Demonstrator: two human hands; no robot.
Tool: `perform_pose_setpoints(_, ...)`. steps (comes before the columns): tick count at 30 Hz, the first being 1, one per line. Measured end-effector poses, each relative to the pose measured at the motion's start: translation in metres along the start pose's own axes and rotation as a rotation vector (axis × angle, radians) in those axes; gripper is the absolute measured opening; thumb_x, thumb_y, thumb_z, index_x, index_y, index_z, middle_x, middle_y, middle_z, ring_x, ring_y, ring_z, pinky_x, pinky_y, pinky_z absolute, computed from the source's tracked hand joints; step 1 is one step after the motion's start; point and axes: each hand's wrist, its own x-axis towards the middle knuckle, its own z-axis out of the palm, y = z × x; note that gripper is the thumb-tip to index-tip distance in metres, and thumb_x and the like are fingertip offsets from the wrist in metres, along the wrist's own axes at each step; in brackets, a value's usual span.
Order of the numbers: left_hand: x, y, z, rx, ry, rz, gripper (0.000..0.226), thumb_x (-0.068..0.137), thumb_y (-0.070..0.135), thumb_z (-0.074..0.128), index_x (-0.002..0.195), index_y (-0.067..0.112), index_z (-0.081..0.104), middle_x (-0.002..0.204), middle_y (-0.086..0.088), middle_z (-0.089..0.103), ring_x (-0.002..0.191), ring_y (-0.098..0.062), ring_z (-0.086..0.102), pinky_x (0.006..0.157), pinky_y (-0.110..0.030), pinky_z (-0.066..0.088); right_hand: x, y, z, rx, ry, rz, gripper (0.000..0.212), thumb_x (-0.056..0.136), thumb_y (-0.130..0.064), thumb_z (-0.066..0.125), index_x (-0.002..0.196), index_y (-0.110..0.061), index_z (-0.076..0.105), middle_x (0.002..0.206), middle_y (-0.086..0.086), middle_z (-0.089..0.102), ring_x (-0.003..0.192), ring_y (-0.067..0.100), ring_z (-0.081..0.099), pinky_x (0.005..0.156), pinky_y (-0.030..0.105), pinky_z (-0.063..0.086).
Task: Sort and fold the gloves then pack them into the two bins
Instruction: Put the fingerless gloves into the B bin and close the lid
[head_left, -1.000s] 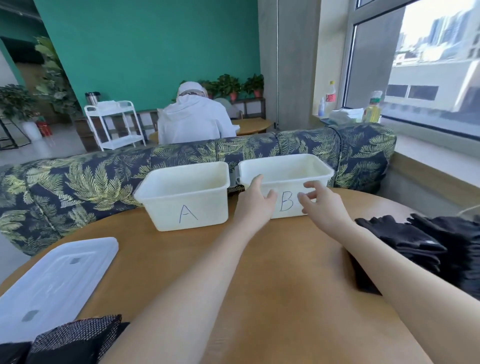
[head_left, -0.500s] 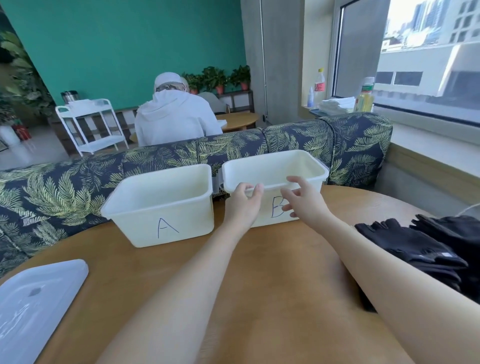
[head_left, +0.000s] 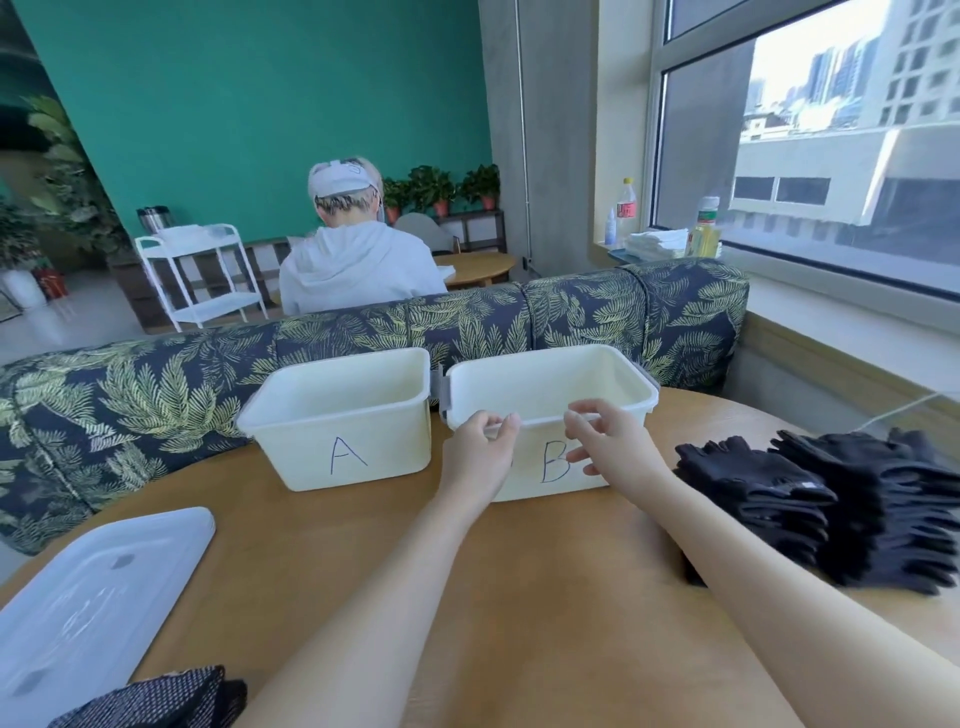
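Observation:
Two empty white bins stand side by side at the far edge of the round wooden table (head_left: 545, 597). Bin A (head_left: 291, 415) is on the left, bin B (head_left: 623, 379) on the right. My left hand (head_left: 480, 457) grips the front rim of bin B near its left corner. A little to the right, my right hand (head_left: 608, 447) pinches the same rim above the letter B. A pile of black gloves (head_left: 831, 504) lies on the table at the right. Dotted dark gloves (head_left: 166, 699) show at the bottom left edge.
A translucent bin lid (head_left: 88, 608) lies on the table's left side. Behind the bins runs a leaf-patterned sofa back (head_left: 156, 384). A person in a white hoodie (head_left: 353, 260) sits beyond it, facing away. A window sill runs along the right.
Both hands have risen from the front wall of bin B to its front rim and closed on it. The camera view has tilted and shifted.

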Motion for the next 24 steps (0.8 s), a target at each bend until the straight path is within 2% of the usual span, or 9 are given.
perform_pose_setpoints(5, -0.062, -0.004, -0.022, -0.008, 0.082, -0.008, 0.032, 0.098, 0.053, 0.055, 0.107, 0.024, 0.066, 0.095, 0.003, 0.076, 0.09, -0.015, 0.071, 0.08, -0.031, 0.055, -0.064, -0.007, -0.001, -0.006, -0.09, -0.035, 0.026, 0.102, -0.034, 0.059, 0.127, -0.027, 0.059, 0.108, 0.001, 0.069, 0.08, 0.014, 0.074, 0.069, 0.028, 0.056)
perform_pose_setpoints(9, -0.122, -0.003, -0.046, -0.029, 0.114, -0.028, 0.023, 0.097, 0.051, 0.058, 0.099, 0.029, 0.066, 0.079, 0.007, 0.076, 0.086, -0.012, 0.072, 0.076, -0.029, 0.054, -0.113, -0.014, 0.004, 0.023, -0.142, -0.055, 0.026, 0.1, -0.032, 0.061, 0.126, -0.03, 0.06, 0.108, -0.003, 0.069, 0.08, 0.013, 0.074, 0.074, 0.032, 0.057)
perform_pose_setpoints(11, -0.151, -0.004, -0.06, -0.057, 0.118, -0.037, 0.02, 0.096, 0.051, 0.06, 0.097, 0.031, 0.066, 0.077, 0.009, 0.076, 0.083, -0.01, 0.072, 0.072, -0.027, 0.053, -0.136, -0.017, 0.008, 0.038, -0.175, -0.067, 0.027, 0.1, -0.032, 0.062, 0.127, -0.032, 0.06, 0.107, -0.005, 0.07, 0.082, 0.014, 0.074, 0.078, 0.035, 0.057)
perform_pose_setpoints(19, -0.235, -0.017, -0.108, -0.123, 0.125, -0.065, 0.009, 0.095, 0.036, 0.067, 0.096, 0.028, 0.07, 0.078, 0.007, 0.077, 0.073, -0.008, 0.073, 0.085, -0.043, 0.059, -0.214, -0.025, 0.024, 0.104, -0.248, -0.093, 0.027, 0.1, -0.028, 0.064, 0.125, -0.037, 0.062, 0.104, -0.004, 0.072, 0.085, 0.017, 0.074, 0.081, 0.037, 0.058)
perform_pose_setpoints(24, -0.262, -0.022, -0.126, -0.125, 0.103, -0.062, 0.008, 0.095, 0.035, 0.067, 0.096, 0.029, 0.07, 0.078, 0.007, 0.077, 0.077, -0.008, 0.073, 0.088, -0.047, 0.058, -0.244, -0.03, 0.027, 0.119, -0.242, -0.101, 0.026, 0.099, -0.03, 0.063, 0.124, -0.036, 0.063, 0.105, -0.005, 0.075, 0.085, 0.015, 0.074, 0.081, 0.037, 0.059)
